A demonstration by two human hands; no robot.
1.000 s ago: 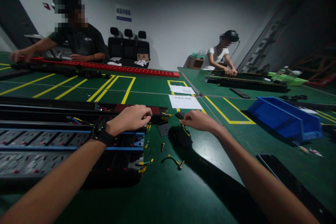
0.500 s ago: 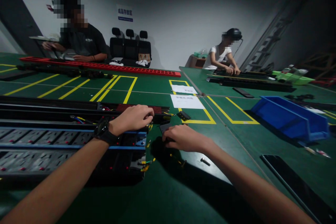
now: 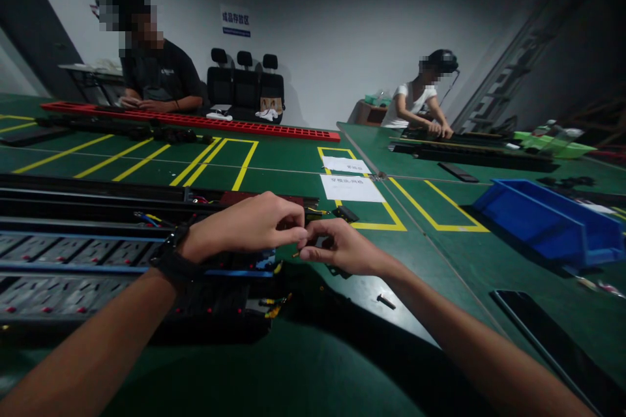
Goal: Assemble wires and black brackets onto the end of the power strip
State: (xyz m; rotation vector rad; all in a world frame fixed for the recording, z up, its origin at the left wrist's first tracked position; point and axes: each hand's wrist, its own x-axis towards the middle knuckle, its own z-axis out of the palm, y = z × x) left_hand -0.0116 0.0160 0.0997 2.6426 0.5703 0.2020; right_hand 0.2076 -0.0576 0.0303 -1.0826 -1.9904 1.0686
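Observation:
My left hand (image 3: 249, 225) and my right hand (image 3: 338, 247) meet fingertip to fingertip above the right end of a long black power strip assembly (image 3: 98, 254) with blue rails. Both hands are closed in a pinch on a small part with a brass tip (image 3: 296, 254); I cannot make out what the part is. Loose yellow-green wires (image 3: 274, 305) stick out of the assembly's end below my hands. A small dark screw (image 3: 386, 301) lies on the green table right of my right wrist. A black watch sits on my left wrist.
A blue bin (image 3: 548, 218) stands at the right, a dark flat panel (image 3: 552, 345) near the front right edge. White papers (image 3: 351, 187) lie inside yellow floor-tape marks. A red strip (image 3: 195, 122) runs across the back. Two other people work at far benches.
My right hand left the small black piece by the papers, dropped to the table near the assembly's end, then rose to meet my left hand, which lifted off the assembly. A screw now lies uncovered.

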